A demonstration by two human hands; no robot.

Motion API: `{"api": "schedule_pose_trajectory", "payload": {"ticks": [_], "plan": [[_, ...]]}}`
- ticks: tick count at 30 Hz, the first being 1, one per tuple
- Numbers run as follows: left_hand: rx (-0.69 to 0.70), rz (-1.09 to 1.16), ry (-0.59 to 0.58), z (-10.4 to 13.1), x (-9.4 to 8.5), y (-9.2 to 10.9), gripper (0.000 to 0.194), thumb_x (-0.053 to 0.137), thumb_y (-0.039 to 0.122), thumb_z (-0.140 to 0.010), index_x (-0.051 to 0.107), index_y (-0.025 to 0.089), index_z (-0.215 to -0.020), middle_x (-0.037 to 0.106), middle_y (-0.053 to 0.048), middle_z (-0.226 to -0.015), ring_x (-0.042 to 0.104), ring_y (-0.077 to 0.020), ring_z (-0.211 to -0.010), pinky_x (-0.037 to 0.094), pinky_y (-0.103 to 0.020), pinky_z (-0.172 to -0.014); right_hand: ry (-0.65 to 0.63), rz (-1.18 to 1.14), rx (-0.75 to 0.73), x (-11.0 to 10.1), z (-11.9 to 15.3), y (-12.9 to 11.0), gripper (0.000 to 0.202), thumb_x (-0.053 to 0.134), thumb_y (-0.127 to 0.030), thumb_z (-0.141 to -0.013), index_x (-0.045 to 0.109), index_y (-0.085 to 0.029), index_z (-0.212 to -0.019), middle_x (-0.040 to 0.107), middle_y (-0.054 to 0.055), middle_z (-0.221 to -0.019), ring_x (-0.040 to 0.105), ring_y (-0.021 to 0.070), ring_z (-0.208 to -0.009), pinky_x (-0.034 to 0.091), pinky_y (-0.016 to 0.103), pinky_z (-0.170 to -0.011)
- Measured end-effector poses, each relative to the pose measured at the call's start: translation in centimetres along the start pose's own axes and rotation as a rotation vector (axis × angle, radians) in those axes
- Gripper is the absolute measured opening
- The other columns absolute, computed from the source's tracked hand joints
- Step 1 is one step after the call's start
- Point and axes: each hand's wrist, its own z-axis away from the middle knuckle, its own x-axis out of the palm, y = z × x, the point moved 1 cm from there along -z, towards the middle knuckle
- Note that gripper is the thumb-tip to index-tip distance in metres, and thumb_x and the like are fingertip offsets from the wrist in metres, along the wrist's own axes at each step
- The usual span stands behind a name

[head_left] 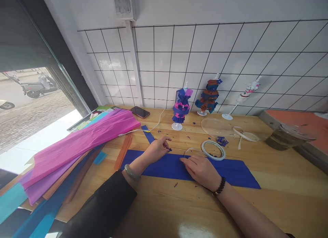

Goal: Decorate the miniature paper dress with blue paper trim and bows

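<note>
A long dark blue strip of crepe paper (230, 171) lies flat on the wooden table. Above its far edge, my left hand (159, 150) is closed in a pinch, with a small blue paper scrap (169, 150) at the fingertips. My right hand (203, 169) rests on the strip with its fingers drawn together; what is under the fingertips is hidden. Just beyond it, a roll of double-sided tape (213, 150) overlaps the strip's far edge. A thin pale loop, seemingly tape, curves beside the right fingers.
Pink, purple, brown and blue crepe sheets (84, 145) pile up at left. Dressed paper figures on white stands, one blue and pink (181, 108), one brown and blue (208, 96), stand by the wall. A phone (140, 112), white ribbon (246, 135) and plastic cup (284, 137) lie around.
</note>
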Motion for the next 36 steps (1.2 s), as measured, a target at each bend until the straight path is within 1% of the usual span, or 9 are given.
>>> {"api": "schedule_pose_trajectory", "payload": {"ticks": [4, 7, 9, 13, 17, 22, 24, 29, 36], "plan": [[0.103, 0.014, 0.096, 0.3, -0.4, 1.8, 0.035, 0.057, 0.015, -0.074, 0.05, 0.021, -0.108, 0.063, 0.001, -0.082, 0.058, -0.0136, -0.086, 0.039, -0.03, -0.087, 0.077, -0.206, 0.184, -0.2, -0.3, -0.2, 0.023, 0.045, -0.014, -0.087, 0.057, -0.016, -0.107, 0.063, 0.007, -0.078, 0.057, 0.0174, -0.071, 0.046, 0.031, -0.064], [0.146, 0.104, 0.087, 0.8, 0.2, 2.9, 0.035, 0.056, 0.017, -0.076, 0.049, 0.02, -0.11, 0.063, 0.001, -0.081, 0.059, -0.0119, -0.081, 0.041, -0.028, -0.082, 0.11, -0.405, 0.364, -0.4, -0.7, -0.7, 0.029, 0.049, -0.021, -0.087, 0.051, -0.018, -0.115, 0.061, 0.007, -0.086, 0.056, 0.0169, -0.074, 0.048, 0.031, -0.068], [0.142, 0.161, 0.077, 1.1, 0.9, 3.4, 0.035, 0.057, 0.017, -0.076, 0.048, 0.02, -0.11, 0.062, 0.001, -0.08, 0.059, -0.0113, -0.079, 0.042, -0.027, -0.079, 0.108, -0.495, 0.416, -0.4, -0.9, -1.0, 0.03, 0.051, -0.024, -0.086, 0.05, -0.02, -0.116, 0.06, 0.007, -0.09, 0.056, 0.0168, -0.075, 0.048, 0.032, -0.069], [0.129, 0.279, 0.046, 1.4, 1.8, 3.6, 0.036, 0.059, 0.017, -0.074, 0.048, 0.019, -0.108, 0.062, 0.001, -0.08, 0.058, -0.0114, -0.08, 0.043, -0.028, -0.08, 0.114, -0.582, 0.423, -0.4, -1.1, -1.3, 0.019, 0.046, -0.024, -0.088, 0.055, -0.021, -0.105, 0.061, 0.007, -0.094, 0.056, 0.0178, -0.082, 0.047, 0.032, -0.073], [0.074, 0.39, 0.018, 1.3, 2.1, 3.5, 0.038, 0.06, 0.019, -0.074, 0.048, 0.018, -0.11, 0.06, -0.001, -0.081, 0.057, -0.0119, -0.08, 0.043, -0.029, -0.08, 0.133, -0.583, 0.433, -0.5, -1.2, -1.2, 0.017, 0.041, -0.024, -0.09, 0.057, -0.02, -0.087, 0.062, 0.007, -0.083, 0.056, 0.0183, -0.078, 0.046, 0.032, -0.07], [-0.001, 0.581, -0.082, 1.2, 2.3, 3.5, 0.059, 0.065, 0.017, -0.07, 0.04, 0.019, -0.124, 0.057, -0.004, -0.091, 0.053, -0.0109, -0.08, 0.043, -0.028, -0.079, 0.157, -0.59, 0.518, -0.3, -1.2, -0.9, 0.02, 0.041, -0.026, -0.089, 0.054, -0.02, -0.076, 0.059, 0.004, -0.074, 0.054, 0.0162, -0.069, 0.045, 0.028, -0.064], [-0.042, 0.641, -0.103, 1.2, 2.6, 3.4, 0.062, 0.066, 0.019, -0.07, 0.039, 0.019, -0.125, 0.054, -0.003, -0.09, 0.052, -0.0105, -0.08, 0.042, -0.027, -0.077, 0.15, -0.598, 0.539, -0.2, -1.2, -0.9, 0.021, 0.042, -0.026, -0.089, 0.052, -0.02, -0.073, 0.057, 0.003, -0.071, 0.053, 0.0154, -0.067, 0.044, 0.027, -0.063], [-0.076, 0.68, -0.091, 1.0, 3.2, 2.8, 0.051, 0.06, 0.023, -0.076, 0.042, 0.017, -0.123, 0.049, 0.001, -0.078, 0.049, -0.008, -0.07, 0.042, -0.025, -0.069, 0.118, -0.626, 0.539, -0.1, -1.1, -0.9, 0.02, 0.042, -0.026, -0.089, 0.053, -0.02, -0.074, 0.058, 0.002, -0.071, 0.053, 0.0153, -0.067, 0.043, 0.027, -0.063], [-0.101, 0.716, -0.113, 1.1, 3.3, 2.8, 0.052, 0.061, 0.019, -0.074, 0.04, 0.016, -0.123, 0.051, 0.002, -0.076, 0.053, -0.0089, -0.07, 0.044, -0.026, -0.07, 0.118, -0.69, 0.546, -0.2, -1.2, -1.0, 0.021, 0.041, -0.029, -0.09, 0.058, -0.02, -0.082, 0.062, 0.005, -0.077, 0.056, 0.0167, -0.071, 0.045, 0.029, -0.065]]}}
